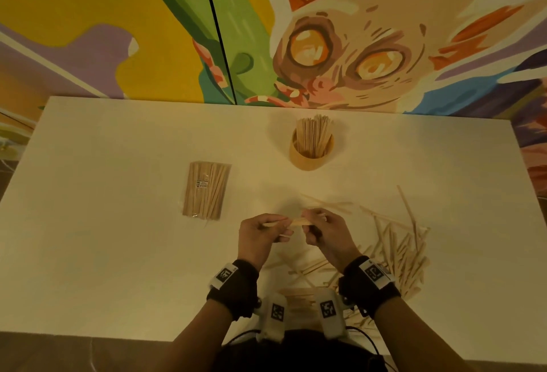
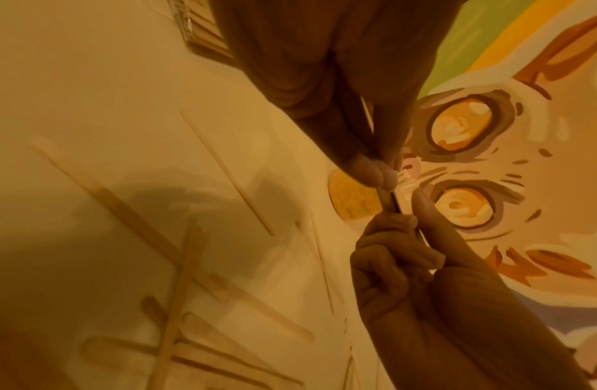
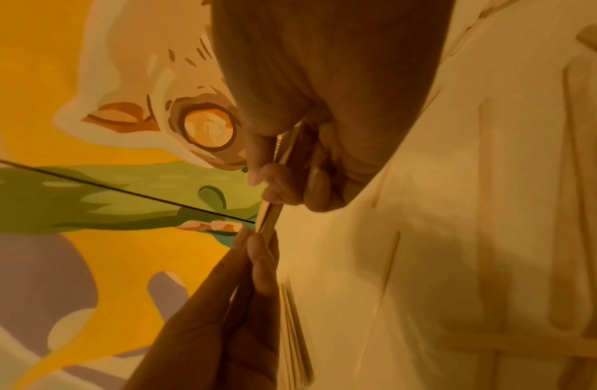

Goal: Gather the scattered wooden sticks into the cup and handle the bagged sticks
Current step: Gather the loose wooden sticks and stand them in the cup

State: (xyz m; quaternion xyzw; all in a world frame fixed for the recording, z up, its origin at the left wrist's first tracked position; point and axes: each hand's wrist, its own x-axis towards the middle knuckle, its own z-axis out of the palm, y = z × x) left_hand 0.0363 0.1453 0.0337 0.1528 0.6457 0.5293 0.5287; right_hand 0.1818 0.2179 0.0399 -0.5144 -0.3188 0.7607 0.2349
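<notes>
A small bundle of flat wooden sticks [image 1: 299, 221] is held level above the table, one end in each hand. My left hand [image 1: 279, 225] pinches its left end and my right hand [image 1: 312, 220] pinches its right end. The left wrist view shows my left hand [image 2: 380, 176] and the right hand [image 2: 403, 227] meeting on the sticks [image 2: 388, 200]. In the right wrist view the bundle [image 3: 270, 215] runs between the two sets of fingers. The wooden cup [image 1: 311, 155], holding many upright sticks, stands behind the hands. Loose scattered sticks [image 1: 396, 250] lie right of my hands and beneath them.
The clear bag of sticks [image 1: 205, 191] lies flat to the left of my hands, labelled side up. The white table [image 1: 118, 253] ends at a painted wall behind the cup. More loose sticks [image 2: 176, 303] lie under my wrists near the front edge.
</notes>
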